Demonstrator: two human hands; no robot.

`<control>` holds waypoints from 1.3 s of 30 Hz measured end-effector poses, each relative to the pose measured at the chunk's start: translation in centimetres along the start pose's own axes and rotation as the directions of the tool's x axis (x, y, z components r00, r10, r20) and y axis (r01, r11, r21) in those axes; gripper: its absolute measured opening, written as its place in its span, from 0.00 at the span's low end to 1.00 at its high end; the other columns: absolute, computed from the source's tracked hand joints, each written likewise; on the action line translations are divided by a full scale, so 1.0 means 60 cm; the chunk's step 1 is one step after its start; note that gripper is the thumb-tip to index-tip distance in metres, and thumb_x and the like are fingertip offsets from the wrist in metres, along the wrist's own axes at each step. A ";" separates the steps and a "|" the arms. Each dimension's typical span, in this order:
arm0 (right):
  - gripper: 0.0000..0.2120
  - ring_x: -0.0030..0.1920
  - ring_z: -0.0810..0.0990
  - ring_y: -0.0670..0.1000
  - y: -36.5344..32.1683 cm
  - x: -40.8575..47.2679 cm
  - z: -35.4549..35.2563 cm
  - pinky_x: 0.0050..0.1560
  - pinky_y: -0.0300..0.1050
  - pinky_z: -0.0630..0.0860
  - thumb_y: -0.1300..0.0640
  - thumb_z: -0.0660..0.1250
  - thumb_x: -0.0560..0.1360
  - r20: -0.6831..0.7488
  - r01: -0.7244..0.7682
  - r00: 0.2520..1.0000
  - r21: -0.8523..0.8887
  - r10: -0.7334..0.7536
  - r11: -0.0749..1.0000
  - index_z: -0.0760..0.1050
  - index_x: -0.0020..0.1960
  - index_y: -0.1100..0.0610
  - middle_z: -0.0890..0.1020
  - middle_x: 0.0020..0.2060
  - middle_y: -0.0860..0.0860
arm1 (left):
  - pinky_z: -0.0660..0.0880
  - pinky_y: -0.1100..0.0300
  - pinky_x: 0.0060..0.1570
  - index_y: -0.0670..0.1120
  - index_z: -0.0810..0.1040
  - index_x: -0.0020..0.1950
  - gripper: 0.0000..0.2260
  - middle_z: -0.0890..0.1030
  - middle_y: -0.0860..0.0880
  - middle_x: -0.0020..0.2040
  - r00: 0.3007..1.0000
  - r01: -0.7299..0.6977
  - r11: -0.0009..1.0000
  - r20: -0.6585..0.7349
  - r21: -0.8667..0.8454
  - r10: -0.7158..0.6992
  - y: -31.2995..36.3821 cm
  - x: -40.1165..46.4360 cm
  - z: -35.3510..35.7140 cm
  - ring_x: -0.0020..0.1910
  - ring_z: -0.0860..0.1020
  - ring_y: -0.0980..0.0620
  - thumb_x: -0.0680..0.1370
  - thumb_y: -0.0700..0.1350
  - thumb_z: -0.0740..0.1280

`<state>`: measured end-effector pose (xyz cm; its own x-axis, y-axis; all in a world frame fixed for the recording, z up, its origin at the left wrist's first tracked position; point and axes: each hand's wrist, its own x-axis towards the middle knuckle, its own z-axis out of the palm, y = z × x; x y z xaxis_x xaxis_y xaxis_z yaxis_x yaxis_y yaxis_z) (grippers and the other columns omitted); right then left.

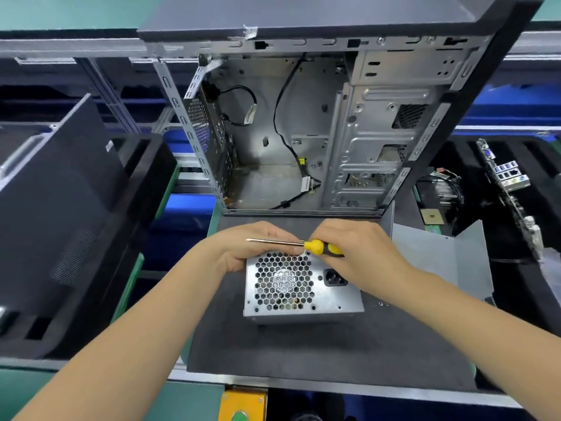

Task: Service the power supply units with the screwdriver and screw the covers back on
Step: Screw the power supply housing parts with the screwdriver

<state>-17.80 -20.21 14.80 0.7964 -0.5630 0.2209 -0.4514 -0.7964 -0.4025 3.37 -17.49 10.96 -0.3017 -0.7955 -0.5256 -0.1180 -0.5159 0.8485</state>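
PSU (pixel 300 287) stands on the dark mat (pixel 303 350) at table centre, fan grille and power socket facing the camera, just in front of the open, gutted PC case (pixel 303 132). Both hands meet over its far top edge.

Right hand (pixel 361 253): fingers curled round the yellow-black handle of the screwdriver (pixel 303 245). The shaft lies nearly level, tip pointing left and not on any screw.

Left hand (pixel 255 247): curled over the PSU's top-left corner, bracing it; fingertips hidden behind the shaft, so whether they also pinch a screw I cannot tell.

Judgement: a screw is about to be set or driven at the top edge, near the handle.

- Keep the left hand clamping the box; it stands on a narrow face and may tip.
- Swing the tip round square to the screw head before turning.
- Press in firmly and turn slowly at first, to avoid cam-out.
- 2 small screws (pixel 383 304) lie on the mat right of the PSU; mind they don't roll.
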 end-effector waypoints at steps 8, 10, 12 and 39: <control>0.12 0.29 0.75 0.53 -0.012 0.005 -0.001 0.21 0.43 0.66 0.70 0.77 0.60 0.060 0.133 0.991 -0.242 -0.122 0.961 0.78 0.38 0.59 0.78 0.32 0.50 | 0.78 0.65 0.46 0.41 0.84 0.53 0.07 0.86 0.47 0.47 0.999 0.039 0.998 0.034 -0.050 -0.037 0.004 -0.002 0.000 0.44 0.83 0.55 0.76 0.39 0.69; 0.15 0.29 0.74 0.51 -0.014 0.005 0.002 0.19 0.41 0.63 0.71 0.77 0.57 0.077 0.190 0.982 -0.320 -0.175 0.928 0.78 0.38 0.58 0.77 0.32 0.50 | 0.76 0.68 0.48 0.43 0.84 0.52 0.07 0.86 0.49 0.48 1.000 0.008 1.000 0.030 0.003 -0.008 0.006 -0.004 0.003 0.48 0.83 0.57 0.77 0.37 0.67; 0.14 0.31 0.75 0.51 -0.012 0.001 0.005 0.19 0.42 0.64 0.69 0.78 0.58 0.067 0.177 0.984 -0.281 -0.165 0.943 0.78 0.38 0.59 0.78 0.34 0.50 | 0.77 0.67 0.49 0.42 0.84 0.52 0.07 0.86 0.48 0.48 0.999 0.011 1.000 0.034 -0.016 -0.010 0.005 -0.004 0.003 0.48 0.83 0.56 0.77 0.37 0.67; 0.07 0.37 0.70 0.37 0.003 0.035 -0.139 0.32 0.33 0.62 0.48 0.70 0.72 0.350 -0.195 0.903 -0.184 0.250 0.963 0.71 0.45 0.44 0.72 0.34 0.38 | 0.69 0.48 0.68 0.38 0.83 0.57 0.21 0.85 0.43 0.53 0.994 0.065 0.997 -0.094 0.046 -0.060 0.008 -0.008 0.016 0.58 0.79 0.45 0.67 0.47 0.74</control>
<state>-19.60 -23.40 22.62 0.7469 -0.6303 -0.2118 -0.6646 -0.6977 -0.2673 2.56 -17.02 11.69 -0.2035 -0.7893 -0.5793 -0.1809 -0.5512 0.8145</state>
